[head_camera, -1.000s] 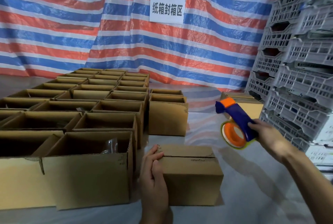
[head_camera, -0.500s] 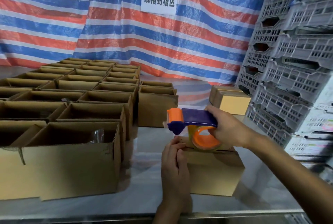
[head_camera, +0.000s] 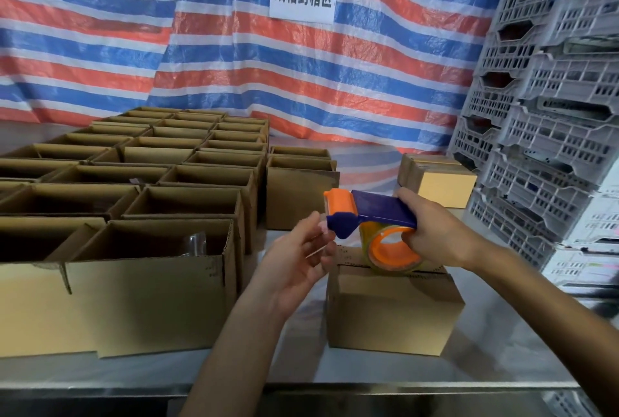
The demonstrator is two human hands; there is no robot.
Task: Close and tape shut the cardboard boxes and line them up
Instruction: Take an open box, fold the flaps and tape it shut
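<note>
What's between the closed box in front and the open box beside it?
In the head view, the left hand and its forearm reach across there, above a bare strip of table.

Two hands (head_camera: 298,259) (head_camera: 435,235), one tape dispenser (head_camera: 382,210)

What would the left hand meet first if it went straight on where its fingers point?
The dispenser: the left hand points at its blue nose, fingertips nearly there. Nothing shows between them, though depth is unclear. The right hand grips it over the box.
</note>
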